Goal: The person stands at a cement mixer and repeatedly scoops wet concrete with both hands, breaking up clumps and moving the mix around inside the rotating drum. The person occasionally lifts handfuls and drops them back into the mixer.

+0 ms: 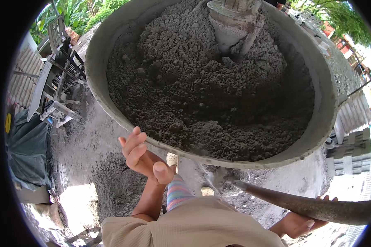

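A large round mixing pan (323,136) with a raised cement-grey wall holds crumbly grey mix (202,92), like damp mortar or concrete. My left hand (146,158) hovers at the pan's near left rim, its fingers loosely bent and apart, with nothing in it; whether it touches the rim I cannot tell. At the lower right my right hand (303,223) wraps round a thick brown pole (301,206). The pole's greyish narrow end lies to the left, just short of the pan, while its other end runs out past the right edge of view.
A mortar-caked shaft housing (235,24) stands in the mix at the pan's far side. Grey frames and boards (57,88) crowd the left, beside a dark tarp (31,148). Stacked grey blocks (352,154) are on the right. My feet in light clogs (207,191) are below the pan.
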The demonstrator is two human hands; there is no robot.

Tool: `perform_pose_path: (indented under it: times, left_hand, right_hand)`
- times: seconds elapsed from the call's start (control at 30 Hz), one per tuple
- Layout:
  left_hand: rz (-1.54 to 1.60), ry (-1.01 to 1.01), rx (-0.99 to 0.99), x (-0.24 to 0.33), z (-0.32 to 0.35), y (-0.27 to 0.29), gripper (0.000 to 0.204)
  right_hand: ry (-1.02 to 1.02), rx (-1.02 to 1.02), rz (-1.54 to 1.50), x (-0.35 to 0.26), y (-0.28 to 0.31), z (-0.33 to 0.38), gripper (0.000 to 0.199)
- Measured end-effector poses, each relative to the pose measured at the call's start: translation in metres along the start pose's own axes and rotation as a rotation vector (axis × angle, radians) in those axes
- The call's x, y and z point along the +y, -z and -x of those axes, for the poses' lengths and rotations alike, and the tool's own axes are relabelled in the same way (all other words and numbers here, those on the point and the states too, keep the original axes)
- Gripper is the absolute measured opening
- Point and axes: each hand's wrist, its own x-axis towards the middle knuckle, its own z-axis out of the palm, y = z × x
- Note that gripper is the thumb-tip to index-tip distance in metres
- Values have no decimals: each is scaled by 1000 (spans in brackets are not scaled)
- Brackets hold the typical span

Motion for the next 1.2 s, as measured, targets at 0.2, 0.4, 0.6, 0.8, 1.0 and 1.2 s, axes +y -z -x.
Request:
perform_pose_path:
  times: [0.2, 0.4, 0.6, 0.8, 1.0, 1.2]
  left_hand:
    - [-83, -39, 150, -115, -115, 71, 33]
    - [-120, 8, -124, -206, -139, 76, 34]
    - [230, 142, 50, -236, -126, 59, 25]
    - [177, 106, 20, -245, -125, 60, 16]
    - [72, 226, 101, -228, -135, 50, 11]
    - [101, 279, -228, -232, -170, 68, 26]
  right_hand:
    - [-100, 183, 467, -1, -13, 3, 55]
    - [-170, 397, 410, -12, -40, 0, 61]
    - [-305, 582, 232, -20, -69, 0, 61]
    - [-182, 713, 303, -14, -79, -1, 46]
    - [374, 684, 315, -38, -173, 22, 43]
    - [442, -1222, 486, -86, -235, 17, 46]
